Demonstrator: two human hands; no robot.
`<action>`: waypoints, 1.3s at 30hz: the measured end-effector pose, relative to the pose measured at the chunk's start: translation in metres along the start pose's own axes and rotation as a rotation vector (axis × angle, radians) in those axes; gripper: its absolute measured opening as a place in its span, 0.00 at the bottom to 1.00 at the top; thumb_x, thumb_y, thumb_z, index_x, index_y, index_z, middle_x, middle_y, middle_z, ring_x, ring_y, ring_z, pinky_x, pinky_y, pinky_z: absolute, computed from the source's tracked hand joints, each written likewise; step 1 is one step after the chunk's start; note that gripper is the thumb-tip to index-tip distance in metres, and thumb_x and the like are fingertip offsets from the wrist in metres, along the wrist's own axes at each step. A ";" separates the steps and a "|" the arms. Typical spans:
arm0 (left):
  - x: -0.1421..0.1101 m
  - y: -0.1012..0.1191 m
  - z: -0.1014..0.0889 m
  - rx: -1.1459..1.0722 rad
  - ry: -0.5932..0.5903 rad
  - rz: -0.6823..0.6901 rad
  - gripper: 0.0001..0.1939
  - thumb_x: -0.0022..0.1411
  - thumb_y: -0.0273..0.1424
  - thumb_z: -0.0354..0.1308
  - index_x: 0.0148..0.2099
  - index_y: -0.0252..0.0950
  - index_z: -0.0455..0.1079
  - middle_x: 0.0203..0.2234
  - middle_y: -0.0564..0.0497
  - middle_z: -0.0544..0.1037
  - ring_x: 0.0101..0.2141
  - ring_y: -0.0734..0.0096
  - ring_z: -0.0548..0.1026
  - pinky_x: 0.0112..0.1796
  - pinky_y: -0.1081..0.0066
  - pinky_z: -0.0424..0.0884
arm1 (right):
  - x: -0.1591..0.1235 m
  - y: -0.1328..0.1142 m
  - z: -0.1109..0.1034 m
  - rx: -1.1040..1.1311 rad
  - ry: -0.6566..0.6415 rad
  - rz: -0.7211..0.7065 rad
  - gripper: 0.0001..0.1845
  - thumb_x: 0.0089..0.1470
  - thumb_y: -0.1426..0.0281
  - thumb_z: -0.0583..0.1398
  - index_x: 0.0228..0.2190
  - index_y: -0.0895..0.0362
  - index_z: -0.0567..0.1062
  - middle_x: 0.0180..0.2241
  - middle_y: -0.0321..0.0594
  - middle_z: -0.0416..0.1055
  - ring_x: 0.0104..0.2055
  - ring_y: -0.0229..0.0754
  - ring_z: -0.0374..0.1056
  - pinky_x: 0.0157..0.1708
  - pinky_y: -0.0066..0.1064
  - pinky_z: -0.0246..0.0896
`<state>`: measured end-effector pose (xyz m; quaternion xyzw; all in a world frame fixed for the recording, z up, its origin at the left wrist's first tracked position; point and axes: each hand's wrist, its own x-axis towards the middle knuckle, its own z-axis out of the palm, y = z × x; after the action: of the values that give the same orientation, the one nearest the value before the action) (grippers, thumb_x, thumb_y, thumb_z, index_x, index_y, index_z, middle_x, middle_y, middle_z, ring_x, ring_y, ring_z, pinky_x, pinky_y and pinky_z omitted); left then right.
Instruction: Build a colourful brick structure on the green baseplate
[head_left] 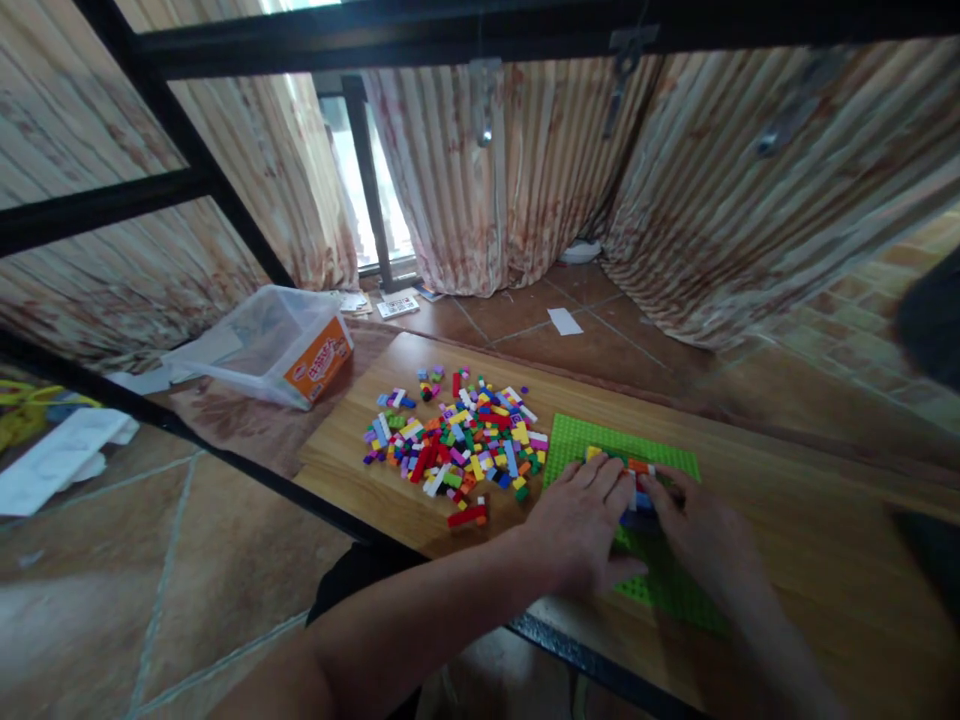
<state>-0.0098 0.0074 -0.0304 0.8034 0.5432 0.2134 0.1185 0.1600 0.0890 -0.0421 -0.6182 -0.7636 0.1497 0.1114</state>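
Note:
A green baseplate [592,440] lies on the wooden table [787,520] in front of me. A small row of bricks [634,468], yellow, green, orange and white, stands on it. My left hand [581,525] lies flat on the plate, fingers stretched toward that row. My right hand [701,530] rests on the plate opposite, fingertips pressed at the bricks between the hands. A blue piece shows under the fingers. A heap of several loose coloured bricks [457,440] lies left of the plate.
A clear plastic tub [277,345] with an orange label lies tipped on the floor at the left. Papers and cards [397,305] lie by the curtains. A black metal frame [225,460] runs along the table's left edge. White items [60,455] sit far left.

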 end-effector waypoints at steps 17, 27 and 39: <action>0.000 -0.010 -0.005 -0.034 0.033 0.044 0.26 0.66 0.36 0.52 0.62 0.31 0.59 0.61 0.41 0.66 0.63 0.55 0.59 0.59 0.53 0.58 | 0.002 0.002 -0.001 -0.065 0.026 0.023 0.28 0.58 0.51 0.49 0.43 0.56 0.78 0.34 0.51 0.79 0.32 0.54 0.75 0.30 0.39 0.64; 0.000 -0.009 -0.003 -0.021 0.053 0.047 0.24 0.67 0.35 0.51 0.62 0.31 0.59 0.60 0.42 0.67 0.62 0.55 0.60 0.58 0.55 0.60 | 0.001 0.000 -0.001 -0.106 0.035 0.012 0.29 0.59 0.51 0.47 0.44 0.57 0.78 0.34 0.51 0.79 0.31 0.53 0.75 0.29 0.38 0.64; 0.002 -0.011 -0.002 -0.043 0.064 0.100 0.22 0.67 0.32 0.49 0.61 0.27 0.60 0.58 0.39 0.68 0.62 0.58 0.60 0.64 0.60 0.54 | 0.000 0.004 0.003 -0.137 0.036 -0.026 0.30 0.60 0.52 0.46 0.44 0.57 0.78 0.33 0.51 0.79 0.29 0.54 0.75 0.28 0.39 0.66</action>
<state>-0.0192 0.0131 -0.0331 0.8196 0.5010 0.2562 0.1077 0.1628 0.0900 -0.0467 -0.6168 -0.7780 0.0846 0.0843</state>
